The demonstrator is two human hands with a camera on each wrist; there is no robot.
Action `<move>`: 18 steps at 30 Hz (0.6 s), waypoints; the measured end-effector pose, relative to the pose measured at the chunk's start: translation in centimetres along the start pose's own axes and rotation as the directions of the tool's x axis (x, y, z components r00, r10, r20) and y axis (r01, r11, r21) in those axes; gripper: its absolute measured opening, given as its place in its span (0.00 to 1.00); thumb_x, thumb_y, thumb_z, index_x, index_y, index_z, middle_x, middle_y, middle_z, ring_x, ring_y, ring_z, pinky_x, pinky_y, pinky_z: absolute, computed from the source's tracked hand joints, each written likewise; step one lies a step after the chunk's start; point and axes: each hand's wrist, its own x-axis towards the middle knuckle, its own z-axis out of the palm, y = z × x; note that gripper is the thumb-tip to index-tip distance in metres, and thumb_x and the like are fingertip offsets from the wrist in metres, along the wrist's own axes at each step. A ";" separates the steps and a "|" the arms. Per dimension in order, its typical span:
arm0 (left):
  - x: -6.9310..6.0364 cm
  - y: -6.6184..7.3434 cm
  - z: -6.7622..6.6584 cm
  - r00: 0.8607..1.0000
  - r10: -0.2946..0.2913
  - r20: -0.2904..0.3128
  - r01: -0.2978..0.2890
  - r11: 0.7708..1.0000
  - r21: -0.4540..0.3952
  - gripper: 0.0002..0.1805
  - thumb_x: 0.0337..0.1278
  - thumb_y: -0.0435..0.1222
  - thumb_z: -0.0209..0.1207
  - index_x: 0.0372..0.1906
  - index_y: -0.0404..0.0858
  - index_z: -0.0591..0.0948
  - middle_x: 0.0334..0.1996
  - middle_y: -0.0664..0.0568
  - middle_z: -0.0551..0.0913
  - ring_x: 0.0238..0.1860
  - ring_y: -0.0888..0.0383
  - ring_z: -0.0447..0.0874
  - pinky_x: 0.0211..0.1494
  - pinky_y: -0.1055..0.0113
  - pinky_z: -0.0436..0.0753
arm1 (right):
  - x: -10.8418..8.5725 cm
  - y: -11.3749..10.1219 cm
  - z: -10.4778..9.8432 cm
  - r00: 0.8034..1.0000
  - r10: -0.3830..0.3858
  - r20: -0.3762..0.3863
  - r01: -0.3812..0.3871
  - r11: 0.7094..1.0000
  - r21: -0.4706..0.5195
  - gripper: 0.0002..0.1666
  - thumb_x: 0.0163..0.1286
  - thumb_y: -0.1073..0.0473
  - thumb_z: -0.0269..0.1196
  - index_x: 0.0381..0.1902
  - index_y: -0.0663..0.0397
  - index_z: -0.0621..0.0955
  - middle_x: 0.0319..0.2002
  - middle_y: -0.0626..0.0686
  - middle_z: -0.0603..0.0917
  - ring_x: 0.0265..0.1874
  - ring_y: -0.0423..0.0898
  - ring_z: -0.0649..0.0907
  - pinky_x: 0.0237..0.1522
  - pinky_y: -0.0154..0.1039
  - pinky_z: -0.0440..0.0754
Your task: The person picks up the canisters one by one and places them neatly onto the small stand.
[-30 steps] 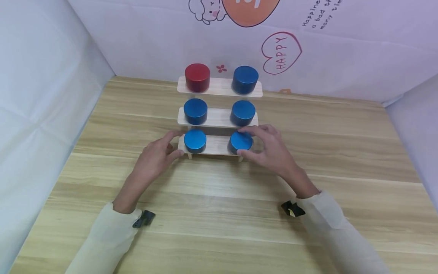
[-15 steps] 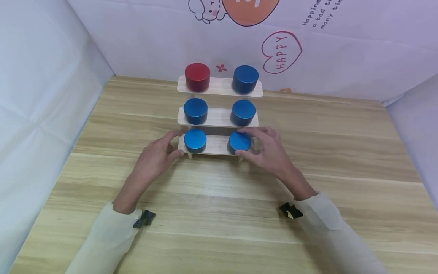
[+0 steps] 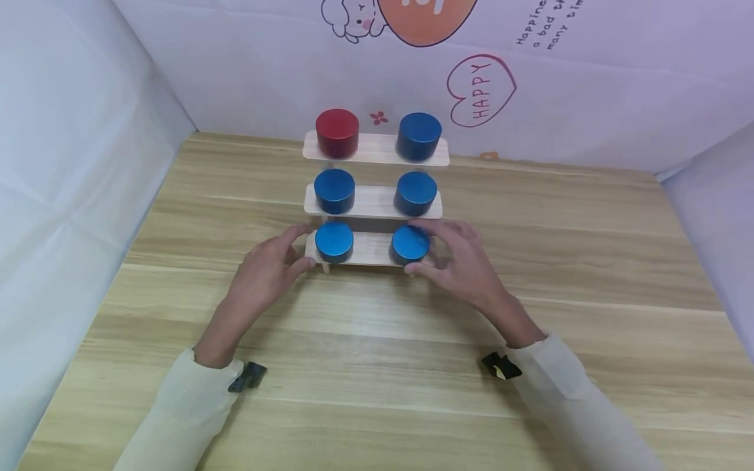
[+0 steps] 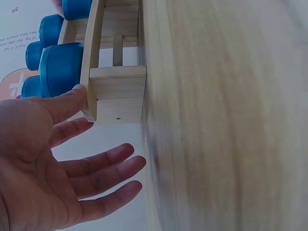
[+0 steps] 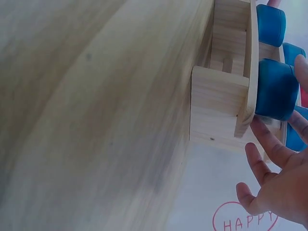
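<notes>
A three-tier wooden shelf [image 3: 372,248] bears several round blue tins and one red tin [image 3: 338,133], two to a tier. My right hand [image 3: 462,261] holds the blue tin [image 3: 410,244] at the bottom tier's right end, thumb in front and forefinger behind. The right wrist view shows that tin [image 5: 276,89] sitting on the board, with the lower fingers spread beside it. At the left end, my left hand [image 3: 265,268] grips the bottom board between thumb and forefinger, beside another blue tin [image 3: 334,242]. Its other fingers [image 4: 103,178] extend loosely below the board in the left wrist view.
Blue tins stand on the middle tier [image 3: 375,201] and at the top tier's right. The shelf rests on a wood-grain table [image 3: 365,366], close to a printed white cloth backdrop [image 3: 235,72]. White cloth also hangs at both sides.
The right hand and the bottom-right tin have shifted slightly left along the board. My left hand keeps its place at the shelf's end. The head view has shifted a little.
</notes>
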 end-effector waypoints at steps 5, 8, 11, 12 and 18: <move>-0.1 -0.1 -0.3 1.000 -0.002 -0.014 0.002 1.000 0.018 0.32 0.66 0.39 0.64 0.72 0.43 0.68 0.56 0.37 0.80 0.55 0.40 0.79 0.53 0.42 0.78 | -0.3 0.3 -0.3 1.000 -0.008 -0.026 0.008 1.000 0.008 0.42 0.55 0.49 0.78 0.67 0.45 0.77 0.57 0.52 0.83 0.60 0.52 0.76 0.65 0.61 0.59; -0.3 -0.1 -0.7 1.000 -0.006 -0.022 0.007 1.000 0.026 0.32 0.67 0.40 0.64 0.73 0.42 0.68 0.58 0.36 0.78 0.56 0.39 0.78 0.53 0.41 0.78 | -0.8 0.5 -0.7 0.999 0.025 -0.045 -0.024 1.000 0.009 0.39 0.58 0.49 0.77 0.67 0.45 0.76 0.54 0.53 0.83 0.59 0.53 0.75 0.65 0.62 0.59; -0.6 -0.1 -1.2 0.999 0.003 -0.042 -0.002 0.999 0.039 0.32 0.67 0.41 0.63 0.72 0.40 0.68 0.57 0.35 0.79 0.56 0.38 0.78 0.51 0.41 0.78 | -1.5 0.5 -1.2 0.996 0.072 -0.059 -0.071 0.997 0.014 0.36 0.62 0.50 0.73 0.67 0.48 0.76 0.55 0.55 0.82 0.62 0.55 0.73 0.66 0.63 0.58; -0.7 -0.1 -1.3 0.999 0.008 -0.053 -0.006 0.999 0.045 0.32 0.67 0.41 0.63 0.72 0.40 0.68 0.56 0.35 0.79 0.56 0.38 0.78 0.51 0.41 0.78 | -1.7 0.4 -1.4 0.994 0.088 -0.064 -0.087 0.996 0.017 0.35 0.64 0.51 0.72 0.67 0.50 0.75 0.56 0.56 0.82 0.63 0.56 0.72 0.66 0.63 0.57; -1.3 0.5 -2.0 0.989 0.052 -0.139 -0.042 0.996 0.075 0.31 0.67 0.41 0.63 0.71 0.39 0.70 0.55 0.35 0.79 0.54 0.39 0.78 0.48 0.42 0.79 | -2.4 0.1 -2.9 0.986 0.038 -0.160 -0.051 0.996 -0.077 0.33 0.65 0.55 0.70 0.66 0.58 0.75 0.58 0.60 0.79 0.60 0.59 0.73 0.65 0.61 0.58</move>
